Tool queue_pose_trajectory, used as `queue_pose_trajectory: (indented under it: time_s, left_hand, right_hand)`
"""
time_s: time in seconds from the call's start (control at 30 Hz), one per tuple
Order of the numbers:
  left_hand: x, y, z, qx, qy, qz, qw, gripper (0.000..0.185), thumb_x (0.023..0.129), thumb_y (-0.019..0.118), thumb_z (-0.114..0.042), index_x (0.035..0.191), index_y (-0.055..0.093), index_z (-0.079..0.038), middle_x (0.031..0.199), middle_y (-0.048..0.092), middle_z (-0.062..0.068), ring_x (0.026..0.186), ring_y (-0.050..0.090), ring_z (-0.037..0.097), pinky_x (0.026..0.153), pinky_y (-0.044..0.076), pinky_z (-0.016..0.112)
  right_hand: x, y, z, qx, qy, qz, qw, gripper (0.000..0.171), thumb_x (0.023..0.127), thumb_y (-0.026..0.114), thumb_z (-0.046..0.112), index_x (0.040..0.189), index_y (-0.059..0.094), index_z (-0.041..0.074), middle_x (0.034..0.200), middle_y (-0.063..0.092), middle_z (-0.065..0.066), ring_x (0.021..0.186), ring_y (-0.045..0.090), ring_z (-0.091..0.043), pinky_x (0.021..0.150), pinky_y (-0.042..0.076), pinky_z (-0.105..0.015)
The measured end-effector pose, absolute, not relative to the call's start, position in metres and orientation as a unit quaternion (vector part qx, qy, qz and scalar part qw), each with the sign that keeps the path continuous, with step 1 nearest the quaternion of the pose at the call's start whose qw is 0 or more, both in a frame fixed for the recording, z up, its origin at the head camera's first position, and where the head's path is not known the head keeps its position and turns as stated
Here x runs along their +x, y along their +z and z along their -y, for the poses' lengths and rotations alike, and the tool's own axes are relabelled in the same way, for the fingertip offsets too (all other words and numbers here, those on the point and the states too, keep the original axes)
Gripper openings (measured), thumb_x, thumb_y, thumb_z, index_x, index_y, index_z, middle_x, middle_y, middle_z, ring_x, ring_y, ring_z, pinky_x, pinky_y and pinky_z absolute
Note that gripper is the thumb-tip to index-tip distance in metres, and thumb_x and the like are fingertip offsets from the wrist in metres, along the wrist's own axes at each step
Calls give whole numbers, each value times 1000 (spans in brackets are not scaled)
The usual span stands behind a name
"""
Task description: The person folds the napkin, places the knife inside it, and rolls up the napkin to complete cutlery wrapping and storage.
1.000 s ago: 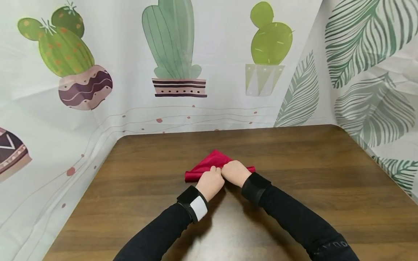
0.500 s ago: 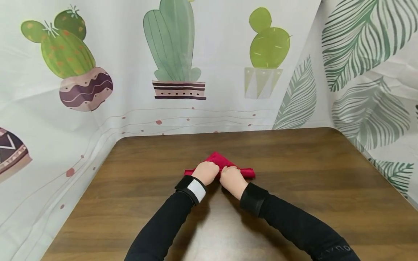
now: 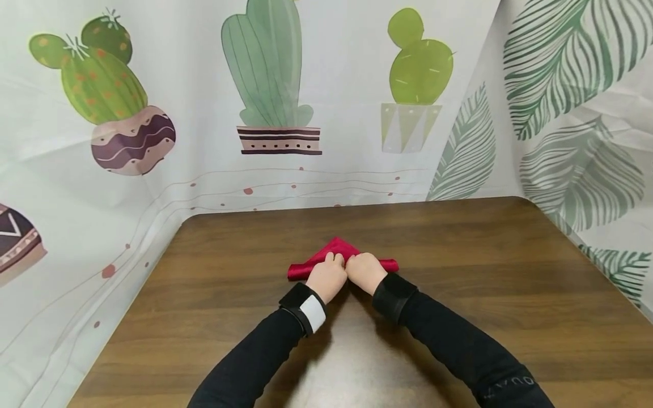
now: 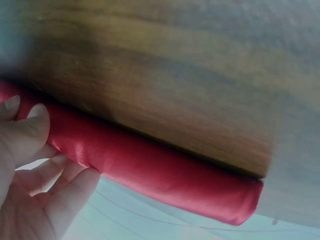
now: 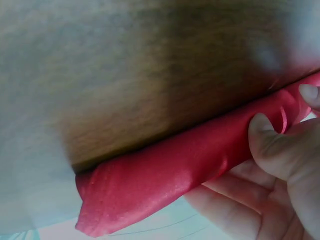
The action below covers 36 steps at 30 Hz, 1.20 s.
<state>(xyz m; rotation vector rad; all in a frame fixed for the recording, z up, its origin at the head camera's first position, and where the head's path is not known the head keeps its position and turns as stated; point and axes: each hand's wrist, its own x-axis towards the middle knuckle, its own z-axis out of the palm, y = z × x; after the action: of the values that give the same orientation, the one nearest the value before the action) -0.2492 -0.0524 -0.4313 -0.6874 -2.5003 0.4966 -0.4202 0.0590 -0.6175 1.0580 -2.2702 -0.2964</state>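
Observation:
A shiny red cloth [image 3: 336, 247] lies on the table, its near edge rolled into a tube and its far part a flat triangle pointing away. Near the middle of the roll, my left hand [image 3: 327, 279] holds it, thumb on the near side and fingers on the far side in the left wrist view, where the rolled cloth [image 4: 165, 165] runs out to a blunt end. Close beside it, my right hand [image 3: 366, 272] pinches the same roll; the right wrist view shows its thumb pressed on the rolled cloth [image 5: 165, 175]. The roll's middle is partly hidden by both hands.
The brown wooden table [image 3: 245, 238] has rounded far corners. Behind it hangs a white curtain [image 3: 347, 68] printed with cacti, and leaf-patterned fabric [image 3: 576, 68] hangs at the right.
Half a second ago my left hand was further forward over the cloth; now it is nearer me, right hand slightly forward. The roll stays about the same place.

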Motion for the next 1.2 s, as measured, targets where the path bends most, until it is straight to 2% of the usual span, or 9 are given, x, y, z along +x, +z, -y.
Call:
queue_pose_trajectory:
  time_s: [0.17,0.27,0.33,0.43,0.5,0.6,0.8,0.9,1.2]
  left_hand:
    - [-256,-431,53,-232,183,937,188,14,86,54,-7,91,66,-2,81,48,9,73,47,21,44,47,26]
    - [-259,-428,53,-221,175,949,142,17,87,52,-8,96,66,-3,85,48,9,76,47,22,48,48,27]
    - [-258,-428,53,-214,170,951,145,17,86,52,-8,96,66,-3,85,49,9,76,47,22,48,48,28]
    - [-252,-430,50,-203,159,950,176,13,83,56,-7,87,67,-3,82,48,9,74,47,21,44,47,26]
    - [-249,-435,48,-198,156,946,204,10,81,58,-6,79,67,-5,79,47,8,72,46,21,42,45,25]
    - [-247,-435,46,-205,156,943,212,12,79,60,-6,70,68,-8,76,47,8,69,46,20,41,45,25]
    - [-257,-433,52,-230,180,935,203,15,78,60,-5,68,69,-11,71,51,7,65,49,19,46,48,28]
    - [-262,-430,54,-242,178,933,197,16,77,60,-4,68,70,-12,70,52,7,64,50,19,47,48,29]
    - [-272,-420,55,-269,157,942,126,11,75,63,-7,69,68,-15,71,61,5,66,57,21,57,49,32]
  right_hand:
    - [-333,-522,-57,316,-192,869,329,26,86,43,7,92,66,-4,67,62,-17,55,57,-29,45,48,-34]
    - [-291,-474,-57,298,-220,853,368,29,88,36,-1,80,62,-11,65,58,-26,53,56,-33,44,48,-33]
    - [-307,-493,-56,314,-207,854,358,29,86,38,1,69,61,-7,59,57,-22,49,54,-31,41,46,-34]
    - [-382,-577,-54,366,-133,855,342,32,82,41,8,53,54,9,50,49,-9,44,47,-25,37,39,-35]
    - [-430,-626,-53,392,-120,872,266,25,74,55,16,49,52,19,48,48,0,44,47,-22,39,39,-37]
    - [-461,-647,-56,427,-142,867,215,30,78,55,19,48,51,23,46,45,3,43,45,-21,41,40,-40]
    - [-423,-580,-61,449,-150,865,164,29,82,54,19,54,58,23,53,55,3,46,51,-21,42,43,-41]
    - [-397,-555,-65,431,-133,868,208,33,83,47,13,53,57,21,53,55,1,47,52,-20,43,44,-39]
    - [-367,-567,-59,328,-126,861,368,34,85,31,4,59,55,3,58,52,-11,50,50,-29,42,43,-41]
